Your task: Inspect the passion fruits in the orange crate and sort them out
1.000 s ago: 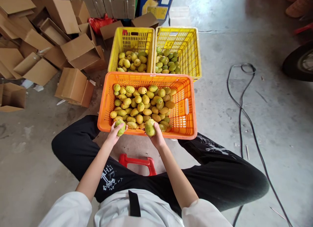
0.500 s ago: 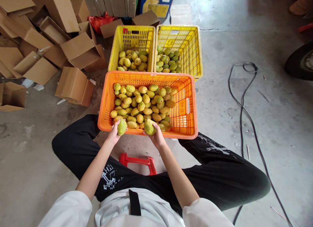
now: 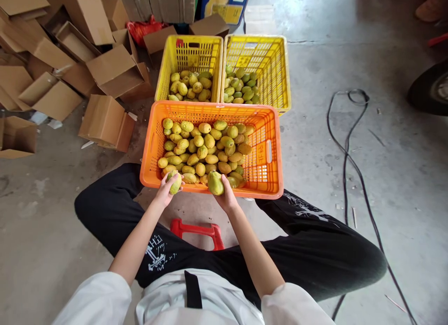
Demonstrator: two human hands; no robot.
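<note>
Turning slightly within the grip over the last half second: in the left hand [image 3: 164, 190], from showing a fuller face to leaning, with part of the skin now covered; in the right hand [image 3: 227, 198], from tilted to more upright, with more of the side in view. Apparently only a change of angle, not of place, to judge by the near-identical position of both hands. Not set down on either side, so still in handling rather than released.

Grasping one green-yellow fruit [image 3: 174, 182] on the left, with fingers curled around and fingertips just visible at the inner edge. Grasping a second, greener fruit [image 3: 215, 183] on the right, with the thumb along the outer side and the other fingers mostly hidden underneath; hard to tell how firmly in either case.

Lying between thumb and fingers on each side, well apart from each other, and in view over the near rim of the orange crate [image 3: 259, 193]; unclear whether touching it. Just beyond, inside the crate, many loose yellow and green fruits [image 3: 209, 141]. Farther off, side by side, a left yellow crate [image 3: 163, 71] and a right yellow crate [image 3: 281, 71], both partly filled with similar fruit.
</note>
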